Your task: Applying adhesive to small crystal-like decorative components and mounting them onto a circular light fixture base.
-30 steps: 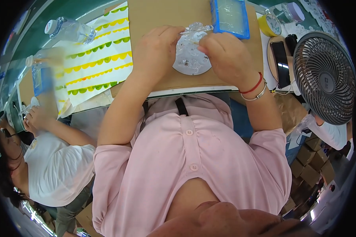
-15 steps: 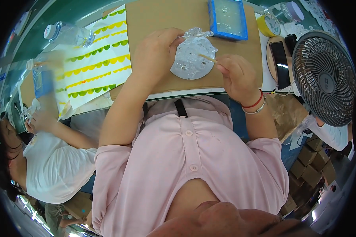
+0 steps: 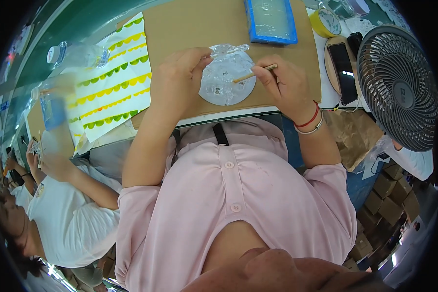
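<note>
My left hand (image 3: 180,73) is closed, thumb and fingers pinching a clear plastic piece (image 3: 231,49) at the far edge of a round whitish dish (image 3: 233,97). Several small clear pieces (image 3: 219,78) lie on that dish, their exact shape hard to make out. From the right, my right hand (image 3: 288,83) grips a thin wooden stick (image 3: 255,74) between thumb and fingers. The stick slants down to the left, its tip over the dish among the clear pieces. Whether the tip touches one cannot be seen.
Brown cardboard (image 3: 194,22) covers the tabletop under the dish. Beyond stands a blue-rimmed box (image 3: 272,22). Patterned paper (image 3: 117,73) and a clear bottle (image 3: 78,54) lie left; a tape roll (image 3: 325,23), phone (image 3: 341,73) and fan (image 3: 399,90) are right. A co-worker (image 3: 78,209) sits at left.
My right hand has turned, and the stick now slants the other way, its tip lower left over the dish. The clear piece in my left hand now sits over the dish's far edge.
</note>
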`<state>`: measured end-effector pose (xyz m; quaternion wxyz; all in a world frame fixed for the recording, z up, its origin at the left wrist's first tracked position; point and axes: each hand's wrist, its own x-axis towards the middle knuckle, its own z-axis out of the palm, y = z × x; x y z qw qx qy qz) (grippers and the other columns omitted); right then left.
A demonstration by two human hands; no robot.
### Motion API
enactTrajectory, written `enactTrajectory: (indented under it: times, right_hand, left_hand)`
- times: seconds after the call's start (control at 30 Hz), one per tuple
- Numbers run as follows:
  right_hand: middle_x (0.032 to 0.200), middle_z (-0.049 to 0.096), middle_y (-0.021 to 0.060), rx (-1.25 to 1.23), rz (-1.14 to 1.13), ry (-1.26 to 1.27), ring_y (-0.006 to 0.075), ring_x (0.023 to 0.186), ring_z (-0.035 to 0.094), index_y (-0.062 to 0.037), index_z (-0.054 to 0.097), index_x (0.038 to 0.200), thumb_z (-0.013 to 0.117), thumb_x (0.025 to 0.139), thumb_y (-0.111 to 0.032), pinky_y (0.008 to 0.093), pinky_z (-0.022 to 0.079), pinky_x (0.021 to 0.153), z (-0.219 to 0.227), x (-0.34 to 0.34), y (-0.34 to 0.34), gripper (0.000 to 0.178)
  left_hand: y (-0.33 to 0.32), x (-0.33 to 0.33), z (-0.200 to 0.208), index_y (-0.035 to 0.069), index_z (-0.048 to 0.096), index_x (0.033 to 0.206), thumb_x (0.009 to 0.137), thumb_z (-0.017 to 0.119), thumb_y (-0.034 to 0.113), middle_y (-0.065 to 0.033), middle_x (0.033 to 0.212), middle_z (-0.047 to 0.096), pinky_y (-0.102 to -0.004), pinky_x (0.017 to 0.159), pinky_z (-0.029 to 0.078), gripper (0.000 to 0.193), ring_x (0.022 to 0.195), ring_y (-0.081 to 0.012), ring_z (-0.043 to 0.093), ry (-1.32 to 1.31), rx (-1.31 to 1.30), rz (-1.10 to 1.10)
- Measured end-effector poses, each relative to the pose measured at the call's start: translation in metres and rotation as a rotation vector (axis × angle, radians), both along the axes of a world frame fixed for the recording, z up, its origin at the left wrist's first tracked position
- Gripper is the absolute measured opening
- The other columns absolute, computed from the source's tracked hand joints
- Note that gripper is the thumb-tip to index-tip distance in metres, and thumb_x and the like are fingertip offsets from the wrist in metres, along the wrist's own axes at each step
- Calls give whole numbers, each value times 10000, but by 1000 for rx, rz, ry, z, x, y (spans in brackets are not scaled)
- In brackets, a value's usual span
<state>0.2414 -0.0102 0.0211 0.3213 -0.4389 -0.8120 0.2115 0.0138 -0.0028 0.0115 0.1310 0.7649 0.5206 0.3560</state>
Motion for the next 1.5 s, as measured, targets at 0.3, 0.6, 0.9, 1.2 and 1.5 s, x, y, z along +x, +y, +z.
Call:
enactTrajectory:
  times: [0.3, 0.6, 0.9, 1.2, 1.5]
  right_hand:
    - [710, 631, 60, 53, -105, 85, 124, 561, 592, -14, 598, 925, 565, 947, -155, 236, 450, 505, -7, 15, -1, 146]
    - [724, 642, 81, 71, -57, 186, 127, 602, 624, 9, 594, 929, 553, 948, -112, 233, 493, 531, -23, 19, -7, 129]
    - [772, 651, 93, 18, -133, 331, 126, 629, 633, 29, 578, 960, 518, 970, -125, 225, 518, 579, -34, 36, -8, 166]
    - [818, 652, 118, 103, -121, 331, 136, 648, 644, 28, 588, 938, 526, 956, -78, 221, 525, 579, -42, 40, -21, 123]
    - [780, 640, 118, 68, -132, 425, 133, 610, 609, 27, 587, 923, 491, 979, -124, 236, 495, 555, -28, 51, -31, 187]
  left_hand:
    - [-5, 2, -1, 60, 670, 890, 785, 699, 50, -91, 820, 682, -330, 634, 504, 109, 736, -259, 652, 12, 39, 13]
    - [-6, 4, -3, 64, 667, 879, 767, 697, 26, -101, 818, 680, -343, 625, 506, 122, 738, -266, 650, -15, 27, 39]
    - [-6, 5, -3, 60, 668, 891, 761, 697, 10, -97, 825, 683, -336, 629, 509, 143, 746, -262, 653, -15, 29, 38]
    - [-5, 4, -8, 44, 684, 895, 753, 702, 4, -108, 829, 684, -331, 631, 514, 149, 741, -265, 654, 9, 72, 54]
    - [-7, 5, -9, 40, 681, 890, 752, 705, 6, -111, 821, 682, -327, 623, 514, 145, 727, -263, 652, 19, 83, 75]
